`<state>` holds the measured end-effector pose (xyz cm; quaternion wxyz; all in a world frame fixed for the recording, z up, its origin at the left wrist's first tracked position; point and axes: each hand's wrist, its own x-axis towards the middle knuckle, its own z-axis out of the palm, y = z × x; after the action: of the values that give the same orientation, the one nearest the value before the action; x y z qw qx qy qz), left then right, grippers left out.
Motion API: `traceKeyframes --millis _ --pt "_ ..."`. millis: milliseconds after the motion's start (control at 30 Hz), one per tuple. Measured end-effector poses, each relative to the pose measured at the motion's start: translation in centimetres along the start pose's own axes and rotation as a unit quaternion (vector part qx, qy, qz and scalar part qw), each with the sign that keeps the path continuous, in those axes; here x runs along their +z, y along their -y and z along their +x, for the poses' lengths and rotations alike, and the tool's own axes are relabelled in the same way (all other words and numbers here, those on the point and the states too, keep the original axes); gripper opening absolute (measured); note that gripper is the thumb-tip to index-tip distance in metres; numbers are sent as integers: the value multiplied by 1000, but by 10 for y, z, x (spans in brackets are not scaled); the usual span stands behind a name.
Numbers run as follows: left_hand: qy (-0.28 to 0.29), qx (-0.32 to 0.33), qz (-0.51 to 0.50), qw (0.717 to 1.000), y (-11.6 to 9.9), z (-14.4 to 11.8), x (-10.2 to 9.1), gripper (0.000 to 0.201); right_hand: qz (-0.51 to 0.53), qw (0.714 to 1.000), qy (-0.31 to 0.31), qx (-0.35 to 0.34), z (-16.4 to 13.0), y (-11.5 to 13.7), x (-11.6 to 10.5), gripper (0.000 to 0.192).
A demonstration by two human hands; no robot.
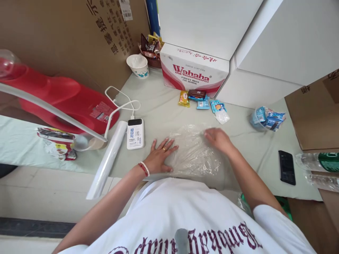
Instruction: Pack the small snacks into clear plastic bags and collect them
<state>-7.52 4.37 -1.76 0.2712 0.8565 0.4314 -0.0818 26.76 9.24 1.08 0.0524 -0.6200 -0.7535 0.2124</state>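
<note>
A crinkled sheet of clear plastic film (196, 155) lies spread on the cloth-covered table, close to my body. My left hand (160, 156) presses flat on its left edge, fingers spread. At the upper right edge of the film, my right hand (218, 140) has its fingers drawn together on the plastic; the fingertips are partly hidden. Left of my left hand sit a white power bank (135, 134) with a plugged-in cable and a long white roll (108, 158), which sticks out past the table's front edge.
Small snack packets (197, 95) lie before a Wahaba water carton (194, 70). A paper cup (138, 66) stands back left, beside a large red container (66, 95). To the right are a tub of snacks (266, 119), a black phone (286, 167) and plastic bottles (321, 162).
</note>
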Motion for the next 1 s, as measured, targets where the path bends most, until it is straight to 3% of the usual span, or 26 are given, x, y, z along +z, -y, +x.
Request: traceKeyframes --millis 67,133,233,300,400,533,600,700,767,867,933,1000 --pt "9 -8 1 1000 -2 -1 1 108 -17 990 -89 105 45 5 -17 56" --pt "18 -12 2 1000 -5 0 0 109 -26 973 -141 182 93 14 -25 71" --pt "32 -13 6 999 -4 2 -2 112 -31 960 -152 232 146 30 -25 80" --pt "33 -11 4 999 -1 2 -2 114 -35 961 -140 236 157 36 -22 76" --pt "12 2 -11 1000 3 1 2 117 -35 964 -124 234 133 29 -20 65" --pt "-24 31 -39 998 5 2 6 120 -46 976 -132 170 53 3 -31 65" --pt "-25 40 -51 998 7 2 6 120 -15 984 -160 76 10 -3 -38 66" --pt "-21 48 -64 997 11 0 0 116 60 992 -78 -80 -41 8 -31 62" --pt "-26 48 -65 996 12 -5 -4 112 74 987 -1 -145 -57 25 -14 60" --pt "-65 31 -54 996 13 -15 -8 105 40 981 92 -164 -60 48 15 63" --pt "-111 15 -35 993 11 -25 -8 97 24 981 114 -156 -60 53 25 65" --pt "-158 11 -12 987 9 -36 -4 86 44 983 88 -158 -67 50 24 65"
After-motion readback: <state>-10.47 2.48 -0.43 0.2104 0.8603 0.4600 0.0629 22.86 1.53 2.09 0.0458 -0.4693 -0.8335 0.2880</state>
